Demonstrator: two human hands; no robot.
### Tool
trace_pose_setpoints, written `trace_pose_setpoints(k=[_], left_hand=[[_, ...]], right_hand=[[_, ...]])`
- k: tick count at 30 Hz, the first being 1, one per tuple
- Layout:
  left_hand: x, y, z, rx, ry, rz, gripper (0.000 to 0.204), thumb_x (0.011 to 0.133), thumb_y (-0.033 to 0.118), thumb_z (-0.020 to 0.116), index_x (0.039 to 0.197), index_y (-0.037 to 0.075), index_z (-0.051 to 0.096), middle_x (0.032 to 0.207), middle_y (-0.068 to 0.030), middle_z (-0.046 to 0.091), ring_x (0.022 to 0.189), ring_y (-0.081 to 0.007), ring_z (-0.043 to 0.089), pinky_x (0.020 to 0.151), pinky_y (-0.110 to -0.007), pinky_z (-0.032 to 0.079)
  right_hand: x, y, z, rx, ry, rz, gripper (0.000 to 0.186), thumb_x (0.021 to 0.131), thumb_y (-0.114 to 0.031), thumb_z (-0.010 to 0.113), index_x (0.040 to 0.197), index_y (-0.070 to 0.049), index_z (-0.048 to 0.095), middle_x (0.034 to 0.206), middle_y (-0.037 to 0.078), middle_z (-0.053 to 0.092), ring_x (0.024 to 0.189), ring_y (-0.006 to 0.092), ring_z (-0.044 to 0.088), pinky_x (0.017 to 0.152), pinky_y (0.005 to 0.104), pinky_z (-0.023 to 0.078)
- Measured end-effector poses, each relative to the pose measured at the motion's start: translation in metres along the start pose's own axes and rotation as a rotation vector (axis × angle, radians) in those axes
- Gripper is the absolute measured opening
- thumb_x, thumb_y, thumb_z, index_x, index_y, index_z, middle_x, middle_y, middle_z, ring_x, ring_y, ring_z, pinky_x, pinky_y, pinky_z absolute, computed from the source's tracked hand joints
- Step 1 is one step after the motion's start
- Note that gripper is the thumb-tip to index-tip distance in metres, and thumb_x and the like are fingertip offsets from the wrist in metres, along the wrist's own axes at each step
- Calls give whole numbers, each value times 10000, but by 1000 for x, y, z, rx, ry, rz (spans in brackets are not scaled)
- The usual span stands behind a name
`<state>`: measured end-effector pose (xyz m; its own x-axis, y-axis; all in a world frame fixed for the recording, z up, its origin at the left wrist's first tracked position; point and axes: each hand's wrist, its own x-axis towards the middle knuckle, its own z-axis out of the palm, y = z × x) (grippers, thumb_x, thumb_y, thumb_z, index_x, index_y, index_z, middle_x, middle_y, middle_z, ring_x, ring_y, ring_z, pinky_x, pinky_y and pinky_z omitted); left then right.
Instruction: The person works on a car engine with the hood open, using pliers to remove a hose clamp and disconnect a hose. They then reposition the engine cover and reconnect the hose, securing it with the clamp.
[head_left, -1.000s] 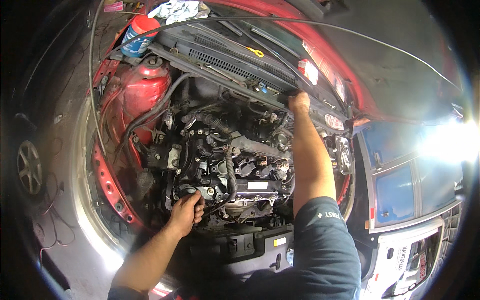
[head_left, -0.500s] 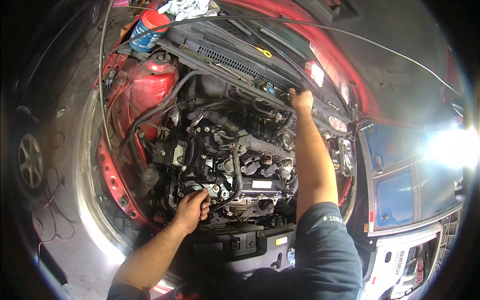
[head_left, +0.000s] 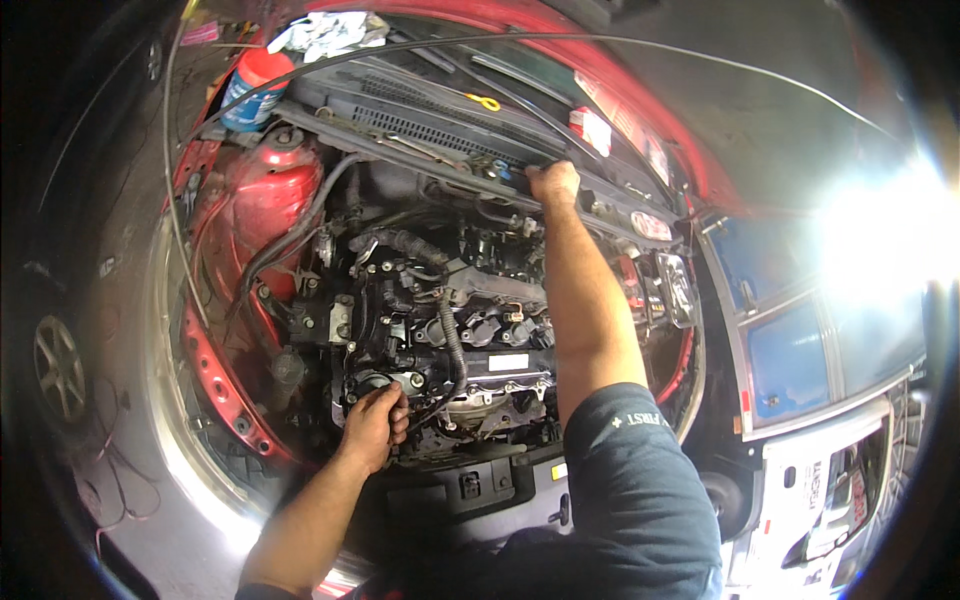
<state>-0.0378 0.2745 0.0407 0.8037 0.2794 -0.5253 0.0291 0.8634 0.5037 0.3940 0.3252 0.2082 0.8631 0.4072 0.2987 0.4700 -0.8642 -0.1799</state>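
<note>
Curling your left hand [head_left: 375, 425] at the near left corner of the engine [head_left: 485, 330], you are holding its fingers bent beside a silver bracket [head_left: 410, 382]; whether they are gripping anything, you are leaving too hidden to tell. Your right hand [head_left: 555, 183] is lying farther out, at the black cowl [head_left: 400, 125], its fingers folded in and their tips out of sight, so whether it is holding something cannot be told either. Just left of it, a small blue piece [head_left: 503, 170] is showing. The engine is sitting below and between your arms, a ribbed hose [head_left: 452, 340] running over it. Beyond, a yellow looped handle [head_left: 487, 102] and a red-and-white box [head_left: 591, 130] are lying near the windshield's base. At the far left corner, a blue tub [head_left: 252, 100] with a red lid is standing near a crumpled white cloth [head_left: 330, 35].
</note>
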Motion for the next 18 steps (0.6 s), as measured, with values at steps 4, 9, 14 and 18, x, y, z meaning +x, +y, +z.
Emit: trace_pose_setpoints(k=[4,9,14,18], left_hand=[[-4,3,0,19,-9,11,309,1010,380,543,933,83,586,753,0,528,648,-127,524,553,-278,422],[-8,-9,9,21,-114,-37,373,1030,406,471,1059,74,639,890,-36,635,785,-176,622,642,-325,518],[-18,-50,15,81,-111,-153,340,1036,387,462,1101,107,642,990,-32,675,875,-205,647,726,-383,528],[-32,-85,11,113,-100,-207,286,1036,343,473,1079,119,645,1000,-25,683,863,-190,654,705,-363,524]], right_hand=[[-86,2,-33,679,251,-158,307,786,-220,709,906,63,711,870,237,727,810,296,729,802,367,559],[-295,29,-56,757,-269,-552,179,757,-129,711,880,-2,683,818,160,700,751,268,698,703,385,551],[-418,50,-45,463,-520,-532,264,795,-161,736,1007,-33,644,943,177,654,946,355,647,850,433,537],[-443,70,-51,432,-598,-639,272,794,-141,730,1019,-22,638,970,176,647,981,347,626,887,432,518]])
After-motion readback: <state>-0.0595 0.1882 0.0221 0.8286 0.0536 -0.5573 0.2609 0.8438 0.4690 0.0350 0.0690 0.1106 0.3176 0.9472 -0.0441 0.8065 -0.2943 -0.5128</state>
